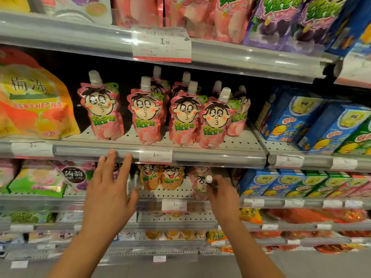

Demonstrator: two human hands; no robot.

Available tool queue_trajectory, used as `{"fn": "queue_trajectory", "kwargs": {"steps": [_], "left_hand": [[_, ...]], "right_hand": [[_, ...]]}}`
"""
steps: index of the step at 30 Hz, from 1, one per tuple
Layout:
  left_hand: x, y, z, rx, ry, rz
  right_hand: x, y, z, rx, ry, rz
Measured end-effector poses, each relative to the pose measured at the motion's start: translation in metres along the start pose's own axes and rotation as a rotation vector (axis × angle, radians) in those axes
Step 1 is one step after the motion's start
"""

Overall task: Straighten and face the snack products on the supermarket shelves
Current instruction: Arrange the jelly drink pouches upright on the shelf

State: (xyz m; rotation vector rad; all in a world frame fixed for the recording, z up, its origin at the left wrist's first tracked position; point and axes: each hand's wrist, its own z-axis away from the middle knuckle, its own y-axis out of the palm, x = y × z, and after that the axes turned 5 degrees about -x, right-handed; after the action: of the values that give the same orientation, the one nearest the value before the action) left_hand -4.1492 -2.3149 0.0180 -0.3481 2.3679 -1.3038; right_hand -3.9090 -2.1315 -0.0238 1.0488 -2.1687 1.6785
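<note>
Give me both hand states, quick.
Left hand: open, fingers straight, holding nothing.
Right hand: gripping a pink pouch by its spout.

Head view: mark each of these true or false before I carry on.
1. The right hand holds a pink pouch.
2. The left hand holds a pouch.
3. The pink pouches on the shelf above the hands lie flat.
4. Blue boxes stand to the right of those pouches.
1. True: the right hand pinches a pink pouch near its cap.
2. False: the left hand is open and holds nothing.
3. False: the shelf pouches stand upright, caps up.
4. True: blue boxes stand to their right.
</note>
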Motion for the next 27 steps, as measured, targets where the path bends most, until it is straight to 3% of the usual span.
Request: {"fn": "queue_trajectory", "kwargs": {"steps": [8,16,23,27], "left_hand": [[0.007,-0.003,0.007,0.031,-0.016,0.068],[-0.008,-0.028,0.0,-0.073,-0.05,0.426],[-0.049,-0.043,-0.001,0.213,0.006,0.682],[-0.062,-0.038,0.0,0.203,0.02,0.681]], "right_hand": [[-0.008,-0.009,0.009,-0.085,-0.1,-0.042],[0.027,-0.047,0.012,0.115,-0.18,-0.275],[0.075,-0.077,0.014,0.17,-0.289,-0.492],[0.098,-0.085,0.014,0.132,-0.37,-0.505]]}}
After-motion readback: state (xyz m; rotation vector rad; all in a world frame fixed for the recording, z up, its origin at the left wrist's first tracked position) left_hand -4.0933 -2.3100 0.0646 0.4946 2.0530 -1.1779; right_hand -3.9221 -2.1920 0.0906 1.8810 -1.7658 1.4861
